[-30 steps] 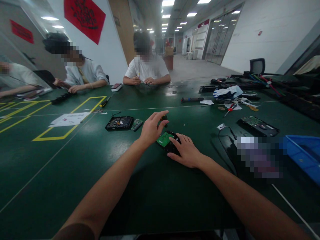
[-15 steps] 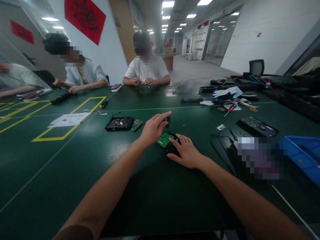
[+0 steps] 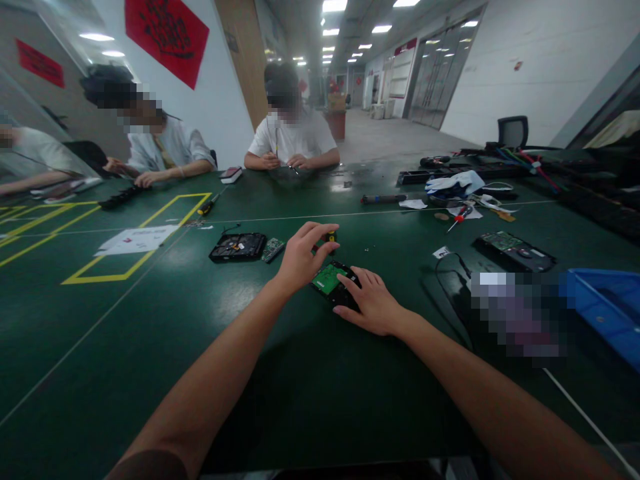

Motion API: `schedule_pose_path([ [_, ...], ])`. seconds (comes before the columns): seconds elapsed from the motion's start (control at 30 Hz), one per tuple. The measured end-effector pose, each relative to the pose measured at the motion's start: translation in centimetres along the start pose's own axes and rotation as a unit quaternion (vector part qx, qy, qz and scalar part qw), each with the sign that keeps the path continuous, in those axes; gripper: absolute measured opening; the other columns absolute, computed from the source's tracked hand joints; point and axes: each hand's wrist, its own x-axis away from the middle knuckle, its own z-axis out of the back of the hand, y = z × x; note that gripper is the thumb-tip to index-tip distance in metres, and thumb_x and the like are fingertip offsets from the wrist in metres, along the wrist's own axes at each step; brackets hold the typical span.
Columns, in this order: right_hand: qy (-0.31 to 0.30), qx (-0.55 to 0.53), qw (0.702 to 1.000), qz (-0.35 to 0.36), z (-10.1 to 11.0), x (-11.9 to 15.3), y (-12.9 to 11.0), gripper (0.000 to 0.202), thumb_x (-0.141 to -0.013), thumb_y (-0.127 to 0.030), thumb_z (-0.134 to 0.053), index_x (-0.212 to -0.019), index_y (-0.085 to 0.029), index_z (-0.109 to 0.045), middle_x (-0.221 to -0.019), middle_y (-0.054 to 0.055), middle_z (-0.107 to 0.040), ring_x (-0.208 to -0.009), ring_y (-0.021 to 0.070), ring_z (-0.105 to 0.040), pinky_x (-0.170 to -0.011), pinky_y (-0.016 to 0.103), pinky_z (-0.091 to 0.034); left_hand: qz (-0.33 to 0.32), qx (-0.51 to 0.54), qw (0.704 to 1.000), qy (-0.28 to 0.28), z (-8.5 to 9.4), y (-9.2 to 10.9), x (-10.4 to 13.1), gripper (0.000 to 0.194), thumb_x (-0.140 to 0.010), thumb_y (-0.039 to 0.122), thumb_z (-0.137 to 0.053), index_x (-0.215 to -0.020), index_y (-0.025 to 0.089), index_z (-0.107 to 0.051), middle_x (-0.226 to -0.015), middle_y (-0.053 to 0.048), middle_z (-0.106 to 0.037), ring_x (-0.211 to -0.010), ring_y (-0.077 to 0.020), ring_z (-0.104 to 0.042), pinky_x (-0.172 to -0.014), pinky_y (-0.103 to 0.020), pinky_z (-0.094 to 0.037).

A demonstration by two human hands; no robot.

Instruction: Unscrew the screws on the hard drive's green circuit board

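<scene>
A hard drive (image 3: 327, 279) with a green circuit board facing up lies on the table in front of me. My right hand (image 3: 373, 303) rests over its right side, thumb and fingers gripping the casing and covering part of it. Just above the drive's far left corner, my left hand (image 3: 307, 253) has a small screwdriver (image 3: 331, 237) with a yellow-and-black handle between thumb and fingers. The tool's tip is hidden behind the hand. Left of this hand lie a loose circuit board (image 3: 273, 250) and another black hard drive (image 3: 237, 247).
Tiny loose bits (image 3: 369, 249) lie beyond the drive. Rightward are a third hard drive (image 3: 515, 252), a red-handled screwdriver (image 3: 463, 213), a cable (image 3: 440, 287) and a blue bin (image 3: 607, 300). A paper sheet (image 3: 135, 240) lies left. People sit across the green table (image 3: 150, 347).
The fingers of my left hand have shifted slightly around the screwdriver, and more of its yellow handle shows. My right hand stays on the hard drive.
</scene>
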Motion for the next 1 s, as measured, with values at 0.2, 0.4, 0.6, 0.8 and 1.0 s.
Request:
schedule_pose_path([
  [0.2, -0.010, -0.003, 1.000, -0.006, 0.03, 0.03, -0.06, 0.086, -0.097, -0.080, -0.036, -0.161, -0.022, -0.035, -0.161, 0.022, -0.033, -0.146, 0.0438, -0.032, -0.119, 0.062, -0.023, 0.019, 0.062, 0.993, -0.095, 0.24, -0.17, 0.05, 0.043, -0.102, 0.017, -0.049, -0.144, 0.025, -0.055, -0.133, -0.009, -0.066, -0.085, -0.0139, -0.069, -0.070, -0.027, -0.063],
  [0.4, -0.008, -0.004, 1.000, -0.002, 0.22, 0.04, 0.00, 0.086, -0.097, -0.080, -0.035, -0.161, -0.022, -0.036, -0.161, 0.022, -0.034, -0.147, 0.0428, -0.032, -0.119, 0.061, -0.024, 0.019, -0.004, 1.000, -0.015, -0.07, -0.15, 0.02, 0.032, -0.094, 0.025, -0.070, -0.125, 0.021, -0.063, -0.116, -0.008, -0.068, -0.098, -0.0189, -0.069, -0.073, -0.027, -0.061],
  [0.6, -0.006, -0.007, 1.000, -0.001, 0.06, 0.07, 0.09, 0.086, -0.097, -0.080, -0.035, -0.161, -0.022, -0.036, -0.162, 0.021, -0.033, -0.147, 0.0427, -0.032, -0.119, 0.060, -0.024, 0.033, -0.010, 0.999, 0.000, -0.55, -0.26, 0.21, 0.038, -0.095, 0.023, -0.068, -0.132, 0.021, -0.059, -0.120, -0.008, -0.067, -0.101, -0.0173, -0.068, -0.073, -0.025, -0.060],
  [0.8, 0.000, -0.002, 1.000, 0.000, -0.15, 0.04, 0.12, 0.086, -0.097, -0.080, -0.035, -0.161, -0.023, -0.036, -0.161, 0.021, -0.034, -0.148, 0.0420, -0.031, -0.120, 0.061, -0.021, 0.014, 0.001, 1.000, -0.022, -0.16, 0.18, 0.09, 0.034, -0.097, 0.026, -0.065, -0.131, 0.023, -0.063, -0.120, -0.008, -0.068, -0.102, -0.0191, -0.068, -0.077, -0.029, -0.060],
  [1.0, 0.000, -0.004, 1.000, -0.001, -0.02, 0.09, 0.03, 0.086, -0.097, -0.079, -0.036, -0.160, -0.021, -0.037, -0.161, 0.022, -0.035, -0.147, 0.0420, -0.032, -0.120, 0.060, -0.023, 0.044, 0.040, 0.998, -0.028, -0.21, -0.42, 0.19, 0.038, -0.103, 0.022, -0.052, -0.141, 0.024, -0.057, -0.128, -0.009, -0.068, -0.095, -0.0159, -0.069, -0.073, -0.027, -0.060],
])
